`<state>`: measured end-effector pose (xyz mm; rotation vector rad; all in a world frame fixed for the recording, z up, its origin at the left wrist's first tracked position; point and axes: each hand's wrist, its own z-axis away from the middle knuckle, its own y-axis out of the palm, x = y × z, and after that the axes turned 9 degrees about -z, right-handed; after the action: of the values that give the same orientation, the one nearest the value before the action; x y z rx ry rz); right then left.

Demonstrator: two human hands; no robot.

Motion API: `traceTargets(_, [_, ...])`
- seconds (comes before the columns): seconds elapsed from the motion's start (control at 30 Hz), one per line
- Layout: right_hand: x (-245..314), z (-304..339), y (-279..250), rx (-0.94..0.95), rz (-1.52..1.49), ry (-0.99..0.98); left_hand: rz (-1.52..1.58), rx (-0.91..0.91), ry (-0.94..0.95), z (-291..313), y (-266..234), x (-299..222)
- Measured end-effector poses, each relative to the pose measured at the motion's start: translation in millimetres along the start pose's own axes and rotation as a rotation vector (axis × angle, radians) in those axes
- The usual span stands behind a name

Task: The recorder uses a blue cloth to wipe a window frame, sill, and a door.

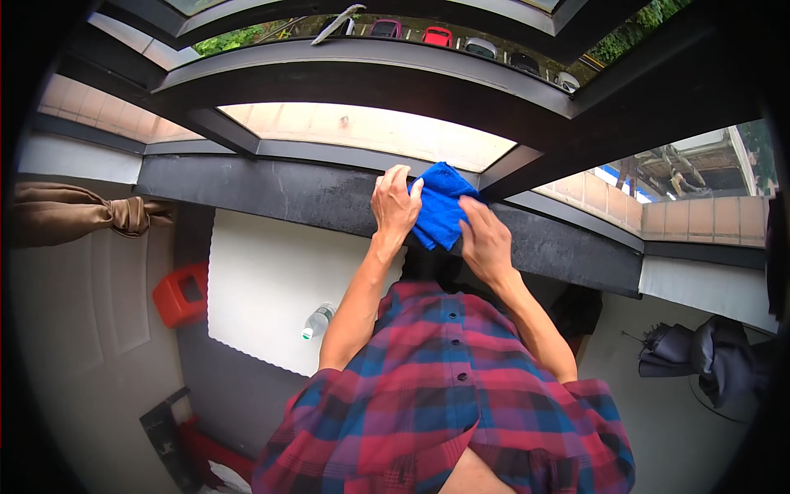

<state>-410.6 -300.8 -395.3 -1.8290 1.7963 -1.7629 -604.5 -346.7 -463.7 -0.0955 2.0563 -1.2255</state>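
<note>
A folded blue cloth [442, 212] lies over the dark window sill [304, 193], its upper corner reaching up to the window frame. My left hand [396, 202] is at the cloth's left edge, fingers bent and thumb against the fabric. On the opposite edge, my right hand [487, 244] grips the cloth with its fingertips over it; this hand is slightly blurred. What lies under the cloth is hidden.
Dark window bars [370, 90] cross above the sill. Below left is a white board with a scalloped edge [263, 288], bearing a clear bottle [319, 319]. A red container [179, 295] stands farther left. Tied curtains hang at left [90, 216] and right [712, 362].
</note>
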Motion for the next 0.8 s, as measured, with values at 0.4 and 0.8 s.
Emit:
traceTargets(0.4, [-33, -10, 44, 0.319, 0.479, 0.389, 0.030, 0.013, 0.409, 37, 21, -44])
traceTargets(0.8, [-47, -16, 66, 0.163, 0.099, 0.247, -0.158, 0.047, 0.424, 11, 24, -27])
